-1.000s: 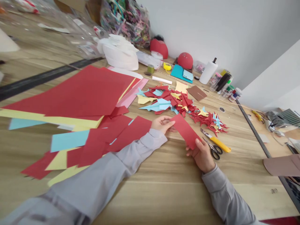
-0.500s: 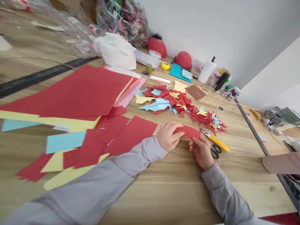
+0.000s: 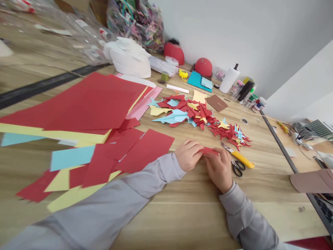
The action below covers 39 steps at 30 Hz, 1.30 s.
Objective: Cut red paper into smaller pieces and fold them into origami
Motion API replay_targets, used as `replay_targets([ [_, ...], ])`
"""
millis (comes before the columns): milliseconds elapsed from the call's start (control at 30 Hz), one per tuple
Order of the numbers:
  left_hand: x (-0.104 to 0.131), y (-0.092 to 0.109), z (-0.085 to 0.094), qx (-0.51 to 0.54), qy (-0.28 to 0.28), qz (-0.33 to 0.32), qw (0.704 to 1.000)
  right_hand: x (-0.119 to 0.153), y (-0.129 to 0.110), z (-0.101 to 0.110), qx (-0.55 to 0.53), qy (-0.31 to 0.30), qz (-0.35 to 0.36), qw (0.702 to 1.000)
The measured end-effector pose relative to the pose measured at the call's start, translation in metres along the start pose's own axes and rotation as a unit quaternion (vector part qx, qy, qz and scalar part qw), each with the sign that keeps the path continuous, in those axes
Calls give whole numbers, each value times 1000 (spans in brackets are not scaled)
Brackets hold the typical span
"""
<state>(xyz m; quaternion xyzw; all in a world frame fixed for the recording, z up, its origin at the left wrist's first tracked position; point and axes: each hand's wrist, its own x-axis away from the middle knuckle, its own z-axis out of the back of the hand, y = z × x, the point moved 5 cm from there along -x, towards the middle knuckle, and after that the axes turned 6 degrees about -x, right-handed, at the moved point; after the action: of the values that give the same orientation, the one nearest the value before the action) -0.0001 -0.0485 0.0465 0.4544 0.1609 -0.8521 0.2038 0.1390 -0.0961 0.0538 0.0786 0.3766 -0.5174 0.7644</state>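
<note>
Between my two hands is a small piece of red paper (image 3: 208, 150), mostly covered by fingers; only a narrow strip shows. My left hand (image 3: 189, 155) pinches its left end, close to the tabletop. The right end is gripped by my right hand (image 3: 220, 167), fingers pressed along the near edge. Just right of that hand lie black-handled scissors (image 3: 238, 168) and a yellow utility knife (image 3: 241, 159). Behind the hands spreads a heap of folded paper pieces (image 3: 192, 109) in red, blue and yellow. A red paper rectangle (image 3: 149, 149) lies by my left wrist.
Large red sheets (image 3: 78, 100) and cut strips cover the table's left side. At the back stand a white tissue pile (image 3: 130, 59), a yellow tape measure (image 3: 183, 73), a white roll (image 3: 229, 80) and small bottles. A pink cylinder-like object (image 3: 310, 181) sits at the right edge.
The red paper was held open and flat-faced; now just a narrow strip of it shows. My right hand has moved left and turned over its near edge, closer to my left hand.
</note>
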Motion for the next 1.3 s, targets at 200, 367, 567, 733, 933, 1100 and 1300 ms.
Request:
replay_targets([
  [200, 1, 10, -2, 7, -2, -30, 1000, -2, -13, -7, 37, -29, 75, 996],
  [367, 1, 14, -4, -16, -11, -35, 999, 1, -12, -9, 37, -32, 94, 994],
  [567, 3, 15, -9, -44, -45, -41, 997, 3, -11, -11, 47, -42, 96, 993],
  [733, 0, 13, -2, -39, -26, -45, 998, 0, -14, -5, 68, -33, 102, 992],
  [933, 8, -5, -14, 0, -55, -1, 998, -2, -9, 4, 86, -3, 91, 992],
  [1100, 20, -38, -21, -34, -47, 42, 997, -2, 8, 17, 112, 58, 74, 989],
  [1300, 14, -51, 0, -79, -3, 92, 993, -2, 18, 23, 122, 102, 55, 986],
])
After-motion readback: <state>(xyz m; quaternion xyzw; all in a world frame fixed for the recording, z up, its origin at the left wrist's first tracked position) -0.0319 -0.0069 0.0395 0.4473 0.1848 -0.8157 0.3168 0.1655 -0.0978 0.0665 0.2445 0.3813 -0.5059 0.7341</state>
